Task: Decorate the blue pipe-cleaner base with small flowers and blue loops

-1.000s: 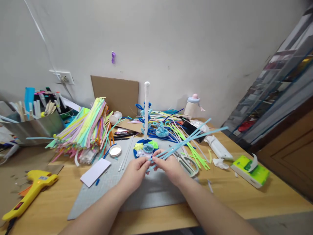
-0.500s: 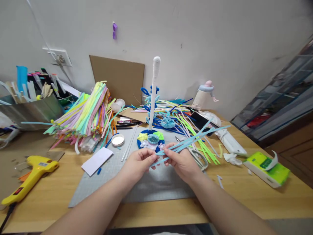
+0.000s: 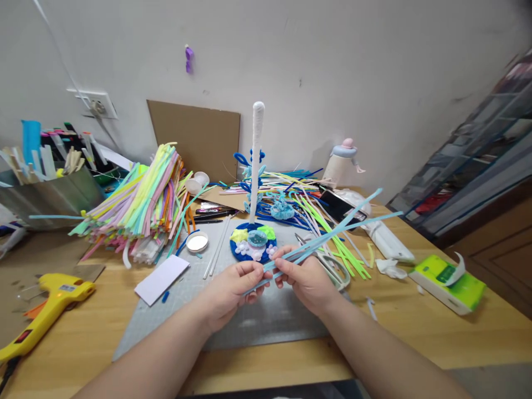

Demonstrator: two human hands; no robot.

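Observation:
Several light blue pipe cleaners (image 3: 332, 233) run between my two hands and stick out to the upper right. My left hand (image 3: 239, 285) pinches their near ends between thumb and fingers. Close beside it, my right hand (image 3: 303, 280) grips the same bundle a little farther along. Just beyond my fingers stands a round dark blue base (image 3: 236, 249) with yellow, green, white and light blue fuzzy shapes on it. A white wrapped post (image 3: 257, 160) rises upright at its back edge. Scissors (image 3: 334, 269) lie beyond my right hand, partly hidden by it and the pipe cleaners.
A grey cutting mat (image 3: 166, 327) covers the table's middle. To the left lie a yellow glue gun (image 3: 58, 299), a white card (image 3: 162, 280) and a heap of coloured pipe cleaners (image 3: 141, 199). A green tissue pack (image 3: 446, 282), a phone (image 3: 341, 206) and a bottle (image 3: 343, 163) are on the right.
The light blue pipe cleaners have shifted in my hands, and their far ends now spread wider and reach higher. My hands stay close together. The view has tilted slightly.

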